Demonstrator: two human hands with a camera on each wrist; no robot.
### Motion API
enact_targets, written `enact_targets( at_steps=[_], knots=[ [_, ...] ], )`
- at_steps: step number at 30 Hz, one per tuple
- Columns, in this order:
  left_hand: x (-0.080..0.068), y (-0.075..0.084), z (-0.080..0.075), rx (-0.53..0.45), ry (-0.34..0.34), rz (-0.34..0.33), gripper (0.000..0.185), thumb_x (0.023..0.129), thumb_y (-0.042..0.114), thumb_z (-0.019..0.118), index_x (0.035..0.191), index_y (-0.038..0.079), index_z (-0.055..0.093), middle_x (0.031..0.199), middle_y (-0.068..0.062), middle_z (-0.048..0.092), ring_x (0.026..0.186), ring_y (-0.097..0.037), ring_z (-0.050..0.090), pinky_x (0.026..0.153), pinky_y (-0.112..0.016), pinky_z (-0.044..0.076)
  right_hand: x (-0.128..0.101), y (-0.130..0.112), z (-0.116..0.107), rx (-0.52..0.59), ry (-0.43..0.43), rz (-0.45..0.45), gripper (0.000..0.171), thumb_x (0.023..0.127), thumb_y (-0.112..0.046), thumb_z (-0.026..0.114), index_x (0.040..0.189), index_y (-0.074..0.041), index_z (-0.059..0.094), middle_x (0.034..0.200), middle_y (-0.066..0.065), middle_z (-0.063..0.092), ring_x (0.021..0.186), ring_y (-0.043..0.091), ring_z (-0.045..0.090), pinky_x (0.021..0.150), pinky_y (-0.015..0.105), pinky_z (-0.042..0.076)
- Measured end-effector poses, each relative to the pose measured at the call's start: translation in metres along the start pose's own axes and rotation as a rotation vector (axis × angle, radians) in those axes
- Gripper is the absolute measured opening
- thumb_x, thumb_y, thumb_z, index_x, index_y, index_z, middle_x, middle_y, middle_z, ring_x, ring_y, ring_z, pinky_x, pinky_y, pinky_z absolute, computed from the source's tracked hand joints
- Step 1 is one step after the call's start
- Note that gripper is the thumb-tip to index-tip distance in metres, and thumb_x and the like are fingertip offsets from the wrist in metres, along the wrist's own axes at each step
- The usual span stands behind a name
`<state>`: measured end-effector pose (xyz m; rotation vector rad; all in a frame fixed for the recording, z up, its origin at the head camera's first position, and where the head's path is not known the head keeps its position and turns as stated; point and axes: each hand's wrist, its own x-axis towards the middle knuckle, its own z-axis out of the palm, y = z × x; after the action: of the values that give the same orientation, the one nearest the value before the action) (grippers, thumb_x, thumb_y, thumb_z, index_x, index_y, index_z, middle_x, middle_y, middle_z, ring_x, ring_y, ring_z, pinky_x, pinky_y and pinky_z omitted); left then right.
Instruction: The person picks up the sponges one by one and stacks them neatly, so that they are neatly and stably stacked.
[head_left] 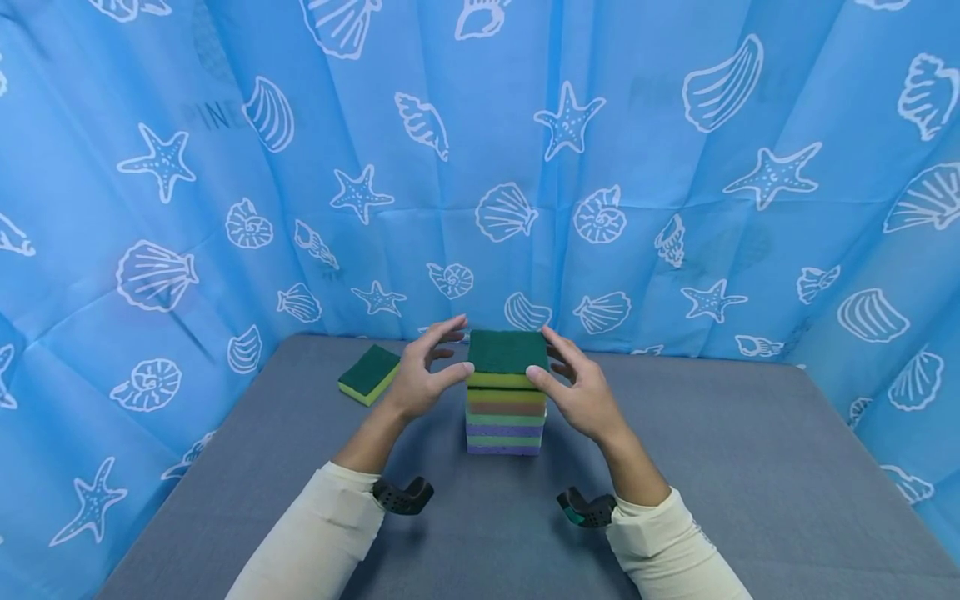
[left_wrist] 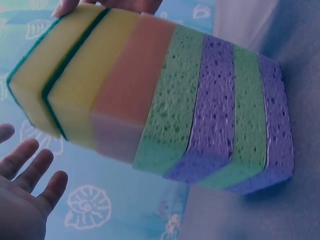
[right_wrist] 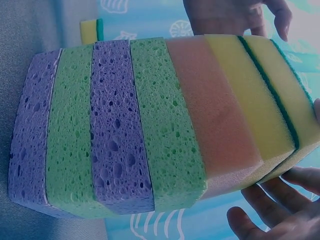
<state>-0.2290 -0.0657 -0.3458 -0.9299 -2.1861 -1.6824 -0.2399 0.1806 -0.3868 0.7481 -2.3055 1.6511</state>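
Sponge stack point(head_left: 506, 400) stands mid-frame on the grey table point(head_left: 750, 467); spread fingers of left hand point(head_left: 423, 371) and right hand point(head_left: 577, 387) flank its top scouring sponge point(head_left: 508, 357), thumbs touching. Squaring-up step, I'd judge; next, gentle even pressure. A spare sponge point(head_left: 369, 374) lies left.

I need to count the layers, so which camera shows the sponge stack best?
The right wrist view: the sponge stack fills the frame, all seven layers side-on from purple to green-topped yellow. The left wrist view shows the same layers, more slanted. The head view shows the whole stack small, its top flanked by both hands.
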Motion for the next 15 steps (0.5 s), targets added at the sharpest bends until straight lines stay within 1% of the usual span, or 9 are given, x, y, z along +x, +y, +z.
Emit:
enact_targets(
  at_steps=[4,8,14,15],
  knots=[
    [-0.004,-0.002,-0.007,0.026,0.036,0.011,0.058,0.085,-0.007,0.059,0.138,-0.016,0.038,0.136,-0.033,0.042,0.121,-0.051,0.041,0.093,-0.062,0.036,-0.001,0.001,0.0,-0.009,-0.004,0.003,0.062,0.097,-0.015,0.06,0.151,-0.008,0.032,0.149,0.018,0.034,0.131,0.034,0.039,0.102,0.051,0.036],
    [-0.008,-0.003,-0.016,0.051,0.078,0.007,0.057,0.086,-0.006,0.06,0.138,-0.016,0.039,0.136,-0.034,0.042,0.121,-0.05,0.041,0.094,-0.064,0.035,-0.002,0.001,0.0,-0.011,-0.003,-0.002,0.061,0.097,-0.018,0.06,0.151,-0.009,0.033,0.149,0.016,0.035,0.13,0.034,0.04,0.102,0.052,0.036],
    [-0.013,-0.004,-0.03,0.072,0.166,0.015,0.056,0.086,-0.007,0.061,0.138,-0.015,0.04,0.135,-0.034,0.043,0.121,-0.052,0.041,0.094,-0.064,0.034,-0.001,0.003,0.0,-0.011,-0.001,0.001,0.061,0.097,-0.018,0.06,0.151,-0.009,0.033,0.149,0.015,0.035,0.131,0.034,0.04,0.102,0.051,0.036],
    [-0.014,-0.004,-0.032,0.076,0.183,0.017,0.056,0.086,-0.008,0.061,0.138,-0.015,0.041,0.134,-0.034,0.044,0.121,-0.052,0.041,0.094,-0.064,0.035,-0.001,-0.003,0.0,-0.013,-0.003,0.006,0.061,0.097,-0.016,0.06,0.151,-0.007,0.033,0.149,0.017,0.035,0.131,0.035,0.04,0.102,0.052,0.036]
  ],
)
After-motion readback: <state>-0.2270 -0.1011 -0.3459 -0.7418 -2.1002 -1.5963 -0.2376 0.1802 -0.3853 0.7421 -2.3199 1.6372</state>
